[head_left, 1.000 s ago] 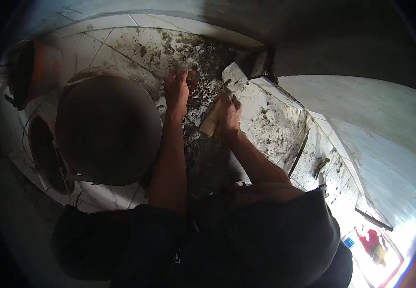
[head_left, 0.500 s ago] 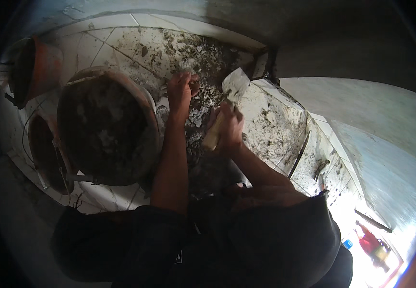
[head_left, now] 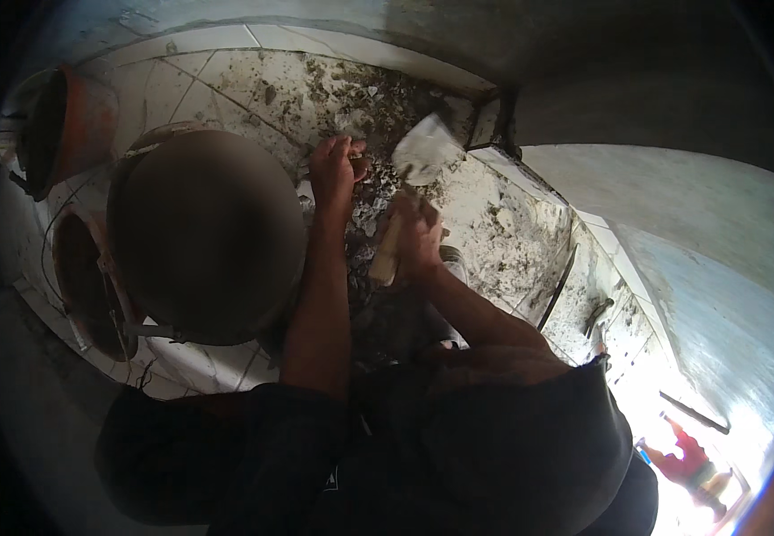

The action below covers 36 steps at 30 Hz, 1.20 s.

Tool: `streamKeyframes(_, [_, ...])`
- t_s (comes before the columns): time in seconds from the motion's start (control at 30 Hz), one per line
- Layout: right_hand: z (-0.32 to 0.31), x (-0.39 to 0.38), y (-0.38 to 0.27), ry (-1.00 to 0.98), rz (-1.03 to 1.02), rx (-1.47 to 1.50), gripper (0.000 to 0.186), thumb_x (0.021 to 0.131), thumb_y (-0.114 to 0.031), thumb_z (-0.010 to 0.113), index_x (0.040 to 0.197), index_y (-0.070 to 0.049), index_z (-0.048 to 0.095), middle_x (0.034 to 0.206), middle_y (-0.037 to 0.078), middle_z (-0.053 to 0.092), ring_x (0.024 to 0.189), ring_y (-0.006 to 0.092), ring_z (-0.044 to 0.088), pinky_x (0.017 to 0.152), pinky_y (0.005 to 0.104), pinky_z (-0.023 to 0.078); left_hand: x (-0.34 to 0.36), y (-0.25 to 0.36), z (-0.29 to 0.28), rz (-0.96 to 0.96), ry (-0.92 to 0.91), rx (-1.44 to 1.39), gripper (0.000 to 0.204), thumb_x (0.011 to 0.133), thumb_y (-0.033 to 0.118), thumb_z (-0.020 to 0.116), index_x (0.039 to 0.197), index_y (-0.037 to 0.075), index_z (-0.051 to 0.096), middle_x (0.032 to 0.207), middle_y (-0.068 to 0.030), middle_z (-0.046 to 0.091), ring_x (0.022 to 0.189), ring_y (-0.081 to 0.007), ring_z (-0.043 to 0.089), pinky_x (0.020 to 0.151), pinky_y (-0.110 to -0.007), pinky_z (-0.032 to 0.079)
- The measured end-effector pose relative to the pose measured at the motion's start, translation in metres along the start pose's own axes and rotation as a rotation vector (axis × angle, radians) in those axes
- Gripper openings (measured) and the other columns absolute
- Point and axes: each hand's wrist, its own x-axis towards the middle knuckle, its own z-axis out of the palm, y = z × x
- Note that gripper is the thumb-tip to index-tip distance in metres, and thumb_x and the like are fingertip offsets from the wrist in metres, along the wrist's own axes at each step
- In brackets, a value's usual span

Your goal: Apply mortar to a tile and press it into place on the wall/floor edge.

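Note:
My right hand [head_left: 417,234] is closed around the wooden handle of a trowel [head_left: 427,154]. The trowel's pale, mortar-smeared blade points away from me over the dirty floor, slightly blurred. Just left of it, my left hand [head_left: 338,168] has its fingers curled above crumbled rubble [head_left: 373,201]; whatever lies in them, if anything, cannot be made out. A large round tub [head_left: 208,237] stands beside my left forearm, its inside now a smooth grey blur.
An orange bucket [head_left: 87,125] leans at the far left, with another bucket [head_left: 92,286] nearer. Dark bars and a curved tool [head_left: 598,314] lie on the right. Walls curve around the far and right sides. Another person in red [head_left: 690,460] is at the bright lower right.
The trowel blade has swung slightly left, and my right hand has shifted a little left. My left hand stays nearly in place. The tub's mottled inside now looks smooth grey. The person in red has moved.

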Motion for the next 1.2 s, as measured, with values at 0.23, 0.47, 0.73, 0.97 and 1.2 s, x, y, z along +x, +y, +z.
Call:
streamKeyframes(0.23, [0.013,-0.047,-0.045,-0.193,-0.122,-0.231,0.022,0.085,-0.021,0.059,0.095,-0.003,0.050,0.068,0.009,0.056,0.053,0.0196,0.057,0.048,0.0324,0.048,-0.002,-0.001,-0.002,-0.029,0.115,-0.091,0.028,0.092,0.026,0.053,0.107,0.003,0.053,0.096,-0.0135,0.066,0.063,-0.0184,0.061,0.057,-0.031,0.049])
streamKeyframes(0.47, [0.074,-0.106,-0.147,-0.941,-1.183,-1.360,0.029,0.082,-0.011,0.059,0.108,0.000,0.052,0.091,0.013,0.062,0.071,0.0264,0.063,0.060,0.0360,0.051,-0.003,-0.017,0.008,-0.076,0.045,-0.236,0.024,0.092,0.020,0.053,0.107,0.001,0.051,0.090,-0.0132,0.065,0.057,-0.0168,0.059,0.048,-0.027,0.048])
streamKeyframes(0.73, [0.179,-0.135,-0.119,-1.357,-0.791,-1.755,0.014,0.077,-0.016,0.062,0.077,-0.004,0.071,0.079,0.013,0.070,0.077,0.0296,0.069,0.066,0.0396,0.055,-0.041,-0.083,0.074,0.360,-0.228,0.193,0.031,0.091,0.003,0.044,0.121,0.002,0.052,0.115,-0.0144,0.061,0.086,-0.0175,0.061,0.067,-0.028,0.048])
streamKeyframes(0.97, [-0.012,-0.081,-0.156,-0.959,-1.032,-1.092,0.016,0.079,-0.013,0.060,0.091,-0.004,0.065,0.096,0.013,0.059,0.097,0.0316,0.058,0.085,0.0408,0.047,-0.025,-0.100,0.102,0.411,-0.429,0.402,0.061,0.078,-0.004,0.041,0.139,0.003,0.038,0.130,-0.0172,0.054,0.094,-0.0174,0.059,0.075,-0.026,0.048])
streamKeyframes(1.2, [-0.308,-0.095,-0.056,0.774,-0.172,-1.359,0.026,0.084,-0.024,0.059,0.103,-0.005,0.058,0.104,0.020,0.061,0.097,0.0386,0.057,0.082,0.0466,0.045,0.004,-0.120,0.108,0.244,-0.533,0.390,0.066,0.080,0.001,0.048,0.143,0.002,0.028,0.140,-0.0142,0.044,0.091,-0.0136,0.056,0.074,-0.023,0.046])
